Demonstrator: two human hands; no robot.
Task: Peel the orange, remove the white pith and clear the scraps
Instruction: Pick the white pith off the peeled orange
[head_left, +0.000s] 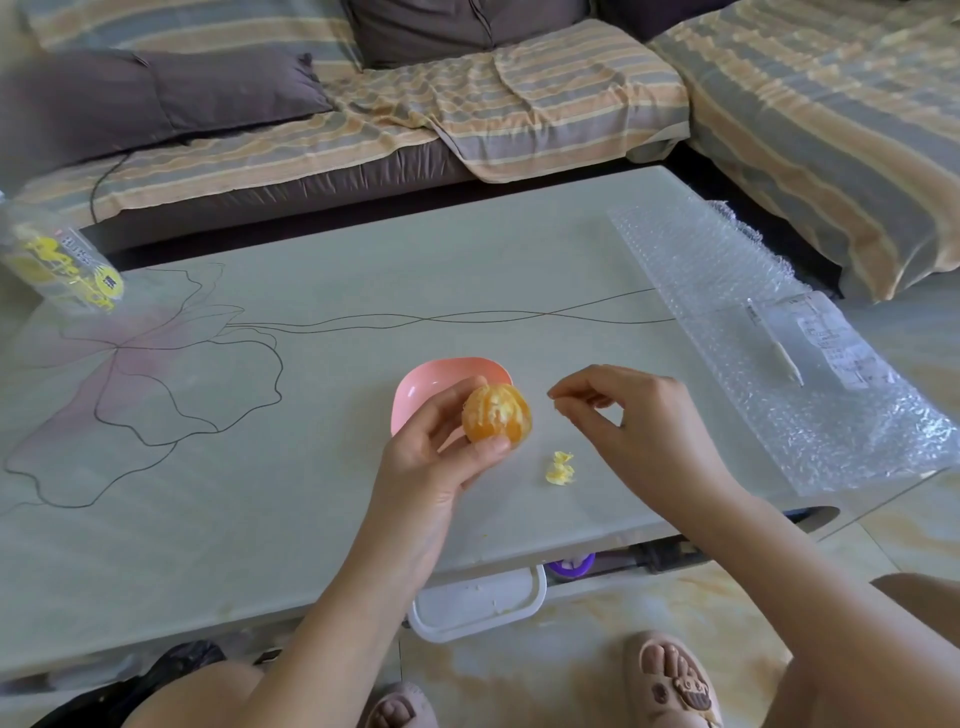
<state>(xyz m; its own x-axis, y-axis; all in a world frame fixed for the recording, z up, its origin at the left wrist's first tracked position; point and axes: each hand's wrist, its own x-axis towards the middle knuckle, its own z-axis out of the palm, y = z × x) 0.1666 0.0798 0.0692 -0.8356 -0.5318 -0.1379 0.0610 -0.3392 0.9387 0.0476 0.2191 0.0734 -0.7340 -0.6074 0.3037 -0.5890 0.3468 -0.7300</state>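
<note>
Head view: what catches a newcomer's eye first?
The peeled orange fruit stands out at the centre, gripped by the left hand in front of a pink plastic bowl. The right hand hovers beside it, fingertips pinched, near a small yellow-white pile of pith scraps on the pale table.

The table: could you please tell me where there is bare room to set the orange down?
Free: the patch left of the pink bowl and the strip beyond it. Crowded: bubble wrap covers the right end; pith scraps lie near the orange.
</note>
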